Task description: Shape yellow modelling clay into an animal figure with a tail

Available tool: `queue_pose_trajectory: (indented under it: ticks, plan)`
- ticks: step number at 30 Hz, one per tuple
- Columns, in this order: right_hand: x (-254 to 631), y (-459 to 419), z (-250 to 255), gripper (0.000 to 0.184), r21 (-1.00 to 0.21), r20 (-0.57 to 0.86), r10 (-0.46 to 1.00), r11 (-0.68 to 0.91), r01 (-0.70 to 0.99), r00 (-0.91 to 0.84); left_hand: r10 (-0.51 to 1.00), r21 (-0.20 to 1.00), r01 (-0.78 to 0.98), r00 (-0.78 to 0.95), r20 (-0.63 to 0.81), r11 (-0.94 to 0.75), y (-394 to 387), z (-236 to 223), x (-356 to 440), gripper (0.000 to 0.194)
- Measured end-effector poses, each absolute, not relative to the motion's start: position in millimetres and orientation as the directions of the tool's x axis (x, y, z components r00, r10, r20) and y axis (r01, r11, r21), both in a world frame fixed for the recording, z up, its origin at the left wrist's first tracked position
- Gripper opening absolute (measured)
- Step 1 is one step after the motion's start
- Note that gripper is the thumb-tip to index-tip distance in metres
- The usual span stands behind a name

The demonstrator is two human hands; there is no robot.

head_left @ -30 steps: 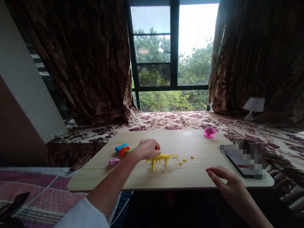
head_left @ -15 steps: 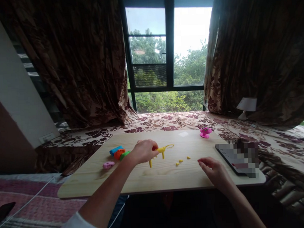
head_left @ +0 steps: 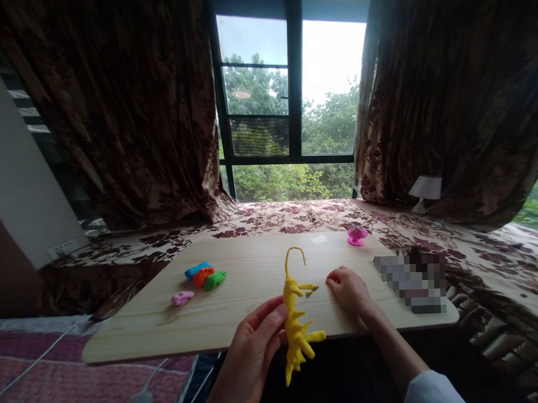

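Observation:
A yellow clay animal figure [head_left: 294,321], with legs, several pointed spikes and a long curled tail, is raised in front of the table's near edge. My left hand [head_left: 260,337] pinches it by the body between thumb and fingers, tail end up. Over on the right, my right hand [head_left: 349,290] is down at the tabletop, its fingertips closed on a small yellow clay piece [head_left: 327,281] that is mostly hidden. Another small yellow clay piece [head_left: 309,293] lies on the wood beside the figure's leg.
On the left of the wooden table [head_left: 244,255] lie blue clay [head_left: 197,270], orange clay [head_left: 203,278], green clay [head_left: 215,280] and a pink clay lump [head_left: 183,298]. A pink clay model on a stand [head_left: 357,236] is at the back right. A blurred-out flat device [head_left: 408,285] lies at the right edge.
My left hand has lifted the yellow figure off the table, brought it nearer and turned it tail up. My right hand has moved left to the small yellow pieces and closed its fingers.

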State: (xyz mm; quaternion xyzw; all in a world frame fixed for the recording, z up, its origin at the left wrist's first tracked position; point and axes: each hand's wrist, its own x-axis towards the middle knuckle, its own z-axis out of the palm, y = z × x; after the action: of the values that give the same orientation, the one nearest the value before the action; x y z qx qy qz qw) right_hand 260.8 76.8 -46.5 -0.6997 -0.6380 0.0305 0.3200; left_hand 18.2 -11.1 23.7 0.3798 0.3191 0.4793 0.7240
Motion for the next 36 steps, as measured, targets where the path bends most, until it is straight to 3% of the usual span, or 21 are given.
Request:
queue_pose_trajectory:
  ticks: [7, 13, 16, 19, 21, 24, 36]
  plan:
    - [256.0, 77.0, -41.6, 0.014, -0.496, 0.399, 0.898, 0.038, 0.867, 0.188, 0.944, 0.833, -0.497, 0.319, -0.085, 0.243, -20.5, 28.9, 14.9, 0.025]
    - [250.3, 62.1, -20.3, 0.014, -0.600, 0.410, 0.894, 0.115, 0.792, 0.181, 0.937, 0.765, -0.559, 0.306, -0.170, 0.322, -21.8, 31.4, 15.5, 0.018]
    - [239.0, 25.4, 2.8, 0.019, -0.665, 0.432, 0.891, 0.209, 0.717, 0.141, 0.939, 0.751, -0.575, 0.289, -0.187, 0.326, -24.1, 30.7, 16.5, 0.018]
    - [218.5, -20.3, 28.9, 0.010, -0.744, 0.534, 0.839, 0.408, 0.529, 0.103, 0.935, 0.762, -0.555, 0.296, -0.193, 0.333, -29.6, 33.1, 19.6, 0.020]
    - [202.7, -44.1, 42.8, 0.005, -0.707, 0.613, 0.788, 0.516, 0.483, 0.056, 0.933, 0.774, -0.539, 0.308, -0.186, 0.332, -33.7, 35.4, 21.7, 0.022]
    - [183.8, -61.1, 53.3, 0.015, -0.655, 0.668, 0.744, 0.608, 0.449, -0.034, 0.937, 0.797, -0.523, 0.316, -0.147, 0.301, -38.3, 37.1, 23.2, 0.028]
    - [174.7, -59.2, 46.5, 0.016, -0.728, 0.564, 0.824, 0.522, 0.444, -0.044, 0.972, 0.842, -0.495, 0.194, -0.132, 0.213, -43.0, 36.9, 29.4, 0.028]
